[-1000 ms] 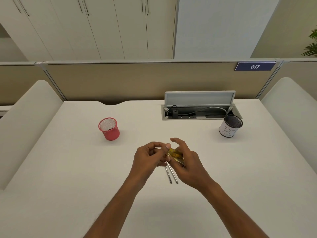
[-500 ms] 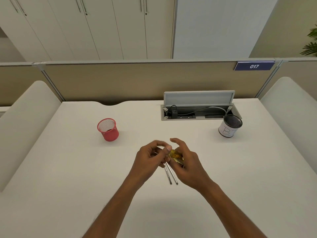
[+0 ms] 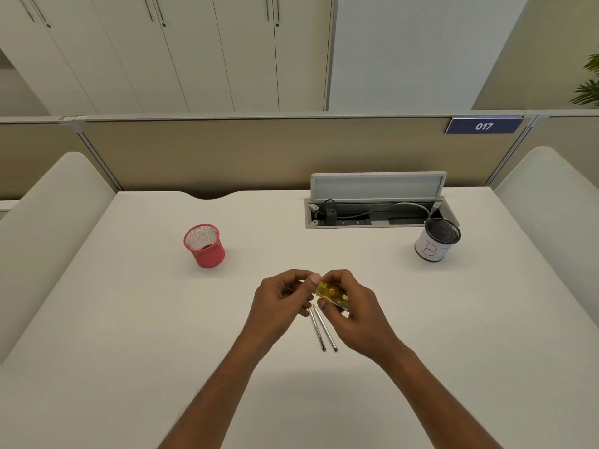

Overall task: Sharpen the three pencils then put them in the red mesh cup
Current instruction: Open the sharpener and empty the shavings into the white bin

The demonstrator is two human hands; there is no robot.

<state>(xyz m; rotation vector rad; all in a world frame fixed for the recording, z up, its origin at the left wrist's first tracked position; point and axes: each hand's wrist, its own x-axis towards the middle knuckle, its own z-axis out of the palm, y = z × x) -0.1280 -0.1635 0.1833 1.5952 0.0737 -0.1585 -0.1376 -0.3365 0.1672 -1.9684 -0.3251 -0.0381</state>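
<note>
Over the middle of the white table, the right hand pinches a yellow sharpener between thumb and curled fingers. The left hand meets it with fingers curled and thumb tip at the sharpener's left end, though I cannot tell what it pinches. Two pencils lie side by side on the table just beneath the hands, the red mesh cup stands upright farther off to the left, and a white cup stands far right.
</note>
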